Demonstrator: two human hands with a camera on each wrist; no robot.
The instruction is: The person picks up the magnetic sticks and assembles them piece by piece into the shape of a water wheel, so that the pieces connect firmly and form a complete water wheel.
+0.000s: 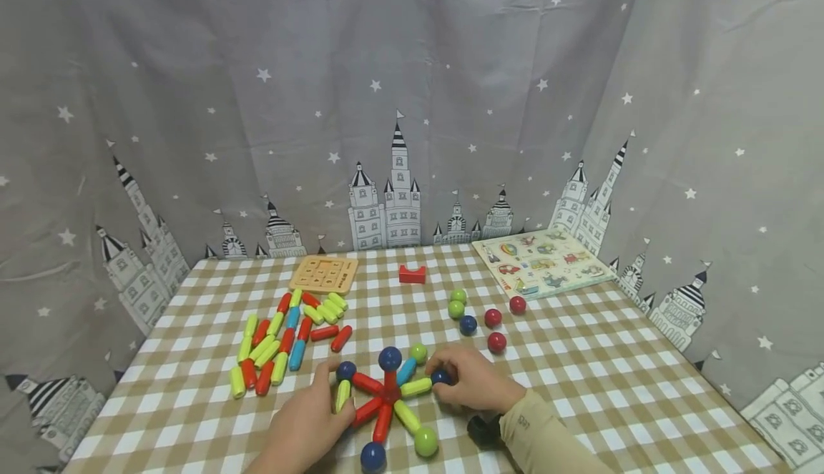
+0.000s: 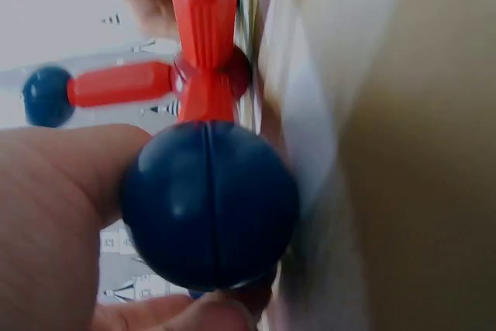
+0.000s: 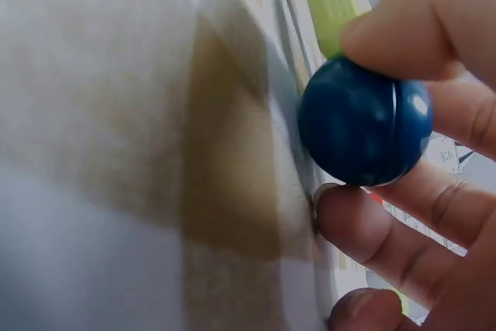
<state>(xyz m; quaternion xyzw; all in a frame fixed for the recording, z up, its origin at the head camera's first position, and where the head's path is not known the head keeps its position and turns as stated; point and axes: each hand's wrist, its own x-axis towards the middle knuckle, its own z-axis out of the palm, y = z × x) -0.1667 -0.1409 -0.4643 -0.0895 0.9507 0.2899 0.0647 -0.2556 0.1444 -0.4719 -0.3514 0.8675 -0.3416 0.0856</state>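
A star-shaped construction (image 1: pixel 390 392) of red, yellow-green and blue rods stands on the cloth, with blue and green balls on its rod ends. A red rod with a blue ball (image 1: pixel 390 359) points upward from its centre. At its left side, my left hand (image 1: pixel 305 417) grips a blue ball (image 2: pixel 209 203) on the end of a red rod; the thumb mostly hides this ball in the head view. On the opposite side, my right hand (image 1: pixel 475 379) pinches another blue ball (image 3: pixel 363 122) between thumb and fingers, at the end of a yellow-green rod (image 1: pixel 415 387).
Several loose rods (image 1: pixel 283 342) lie at left, below a wooden number puzzle (image 1: pixel 324 274). Loose green balls (image 1: pixel 456 309), a blue ball (image 1: pixel 468 325) and red balls (image 1: pixel 496 342) lie at right. Farther back are a red block (image 1: pixel 412 274) and a picture board (image 1: pixel 543 262).
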